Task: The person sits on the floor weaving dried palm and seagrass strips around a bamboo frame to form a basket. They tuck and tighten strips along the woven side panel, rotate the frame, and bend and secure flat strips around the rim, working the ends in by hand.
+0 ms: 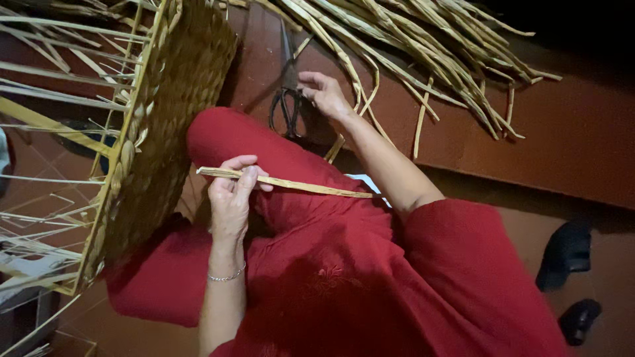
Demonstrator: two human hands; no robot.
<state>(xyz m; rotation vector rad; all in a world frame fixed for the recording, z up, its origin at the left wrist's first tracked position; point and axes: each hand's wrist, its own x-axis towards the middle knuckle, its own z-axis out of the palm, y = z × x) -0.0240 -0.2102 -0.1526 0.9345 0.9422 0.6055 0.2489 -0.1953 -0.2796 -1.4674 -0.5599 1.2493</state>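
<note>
My left hand (231, 192) pinches a flat dried straw strip (311, 187) that lies across my red-clad knee. Just left of that hand stands a half-woven straw basket (165, 125) on a wire frame, its woven wall facing me. My right hand (324, 92) reaches out over the floor, fingers apart, touching the handles of black scissors (286, 106). A pile of dried straw stalks (410, 46) lies just beyond the right hand.
Bare wire ribs and loose strips of the frame (46, 132) stick out at the left. Reddish floor tiles (562, 139) run under everything. Two dark sandals (569, 254) lie at the lower right. My red dress (370, 284) fills the lower middle.
</note>
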